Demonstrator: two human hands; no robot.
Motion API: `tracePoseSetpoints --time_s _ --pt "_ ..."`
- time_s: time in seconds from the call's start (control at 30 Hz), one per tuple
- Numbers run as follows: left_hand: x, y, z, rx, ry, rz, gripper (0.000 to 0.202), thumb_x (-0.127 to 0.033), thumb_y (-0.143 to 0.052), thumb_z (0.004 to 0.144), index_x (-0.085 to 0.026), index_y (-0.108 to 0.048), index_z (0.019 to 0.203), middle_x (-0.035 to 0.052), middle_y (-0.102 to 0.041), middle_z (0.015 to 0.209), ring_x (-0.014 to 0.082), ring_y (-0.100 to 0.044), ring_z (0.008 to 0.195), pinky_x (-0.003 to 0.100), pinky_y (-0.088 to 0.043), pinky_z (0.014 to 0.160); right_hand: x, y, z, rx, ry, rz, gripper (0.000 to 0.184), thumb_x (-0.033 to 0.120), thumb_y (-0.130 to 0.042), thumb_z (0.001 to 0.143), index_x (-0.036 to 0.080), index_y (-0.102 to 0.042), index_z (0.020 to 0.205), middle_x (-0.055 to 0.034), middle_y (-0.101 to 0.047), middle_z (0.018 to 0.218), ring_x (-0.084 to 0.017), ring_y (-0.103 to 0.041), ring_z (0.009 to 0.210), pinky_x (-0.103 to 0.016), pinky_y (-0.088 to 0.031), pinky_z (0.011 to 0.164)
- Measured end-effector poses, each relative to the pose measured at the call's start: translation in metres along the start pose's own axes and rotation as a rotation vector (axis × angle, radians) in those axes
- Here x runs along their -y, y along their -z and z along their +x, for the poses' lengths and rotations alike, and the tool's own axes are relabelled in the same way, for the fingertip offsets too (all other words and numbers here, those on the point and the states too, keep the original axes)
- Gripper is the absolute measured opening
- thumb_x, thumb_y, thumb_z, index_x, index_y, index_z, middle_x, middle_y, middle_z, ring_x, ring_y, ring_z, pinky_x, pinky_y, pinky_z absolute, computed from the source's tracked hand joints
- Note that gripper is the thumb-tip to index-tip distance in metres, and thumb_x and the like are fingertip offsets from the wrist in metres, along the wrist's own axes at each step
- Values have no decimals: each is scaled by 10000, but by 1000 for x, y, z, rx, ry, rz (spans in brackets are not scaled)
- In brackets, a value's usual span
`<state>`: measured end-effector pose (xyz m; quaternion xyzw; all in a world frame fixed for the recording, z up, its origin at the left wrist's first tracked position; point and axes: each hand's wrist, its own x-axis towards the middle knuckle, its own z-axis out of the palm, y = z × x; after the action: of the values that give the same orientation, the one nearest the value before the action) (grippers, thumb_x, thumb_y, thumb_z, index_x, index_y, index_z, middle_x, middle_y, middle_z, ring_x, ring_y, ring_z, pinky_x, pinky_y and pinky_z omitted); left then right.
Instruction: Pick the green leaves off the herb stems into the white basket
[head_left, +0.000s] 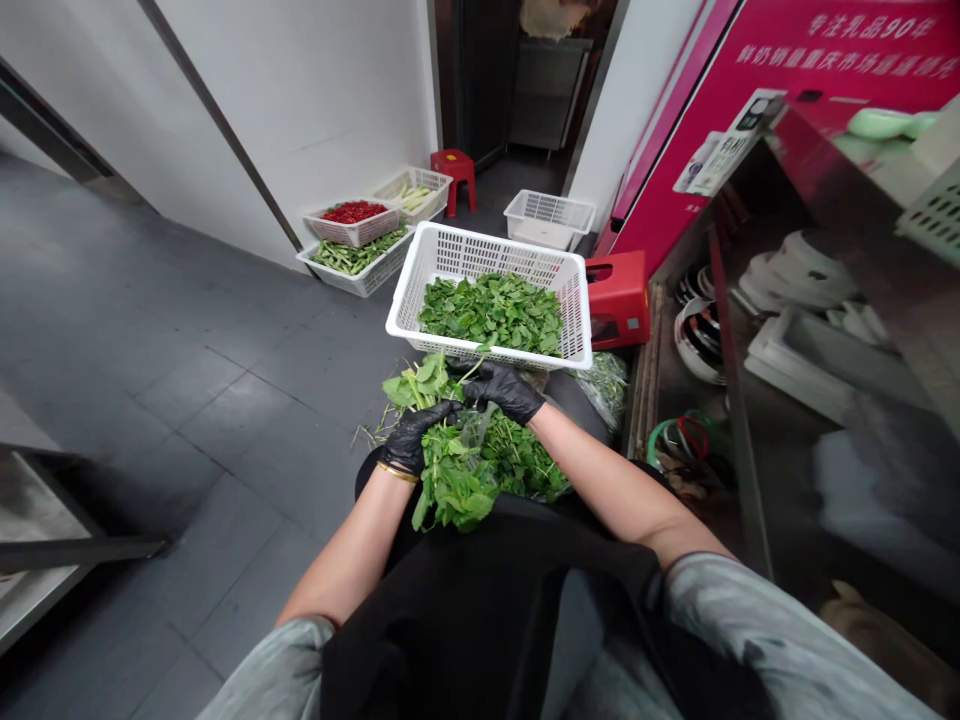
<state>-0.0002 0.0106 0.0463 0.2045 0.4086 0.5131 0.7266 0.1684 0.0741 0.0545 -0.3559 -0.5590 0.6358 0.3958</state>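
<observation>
My left hand [416, 437], in a black glove with a gold bangle at the wrist, is closed around a bunch of leafy greens [456, 482]. Leaves stick out above and below the fist. Close beside it, my right hand [506, 390], also black-gloved, has its fingers drawn together at a thin green sprig [474, 368]; its fingertips are partly hidden. More loose greens [529, 460] lie in my lap below, with clear plastic showing among them. Just beyond my hands stands a white slotted basket [411, 285] holding a layer of picked leaves [495, 310].
Against the wall are baskets of red chillies [352, 212], cut green pieces [356, 255] and pale stalks [414, 195]. A red stool [456, 175], another white basket [551, 215] and a red plastic stool [619, 300] stand farther off. Metal shelving [739, 400] with dishes borders the right side.
</observation>
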Motion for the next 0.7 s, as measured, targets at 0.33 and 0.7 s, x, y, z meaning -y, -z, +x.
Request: tracePoseSetpoints --time_s 0.33,0.7 --pt "-4 3 15 -38 41 77 252 -219 -851 539 -103 -755 741 67 -734 700 203 -690 663 327 -560 699 6 49 8 29 -89 165 312 330 -836 518 119 -683 689 -46 -699 620 -81 -518 425 -187 -394 387" --pt "-17 -1 66 -126 -57 109 333 -257 -867 531 -90 -766 801 93 -753 789 202 -695 693 317 -559 704 -6 81 51 -151 -282 466 288 354 -792 655 152 -592 701 -32 -689 627 -108 -586 468 -209 -480 423"
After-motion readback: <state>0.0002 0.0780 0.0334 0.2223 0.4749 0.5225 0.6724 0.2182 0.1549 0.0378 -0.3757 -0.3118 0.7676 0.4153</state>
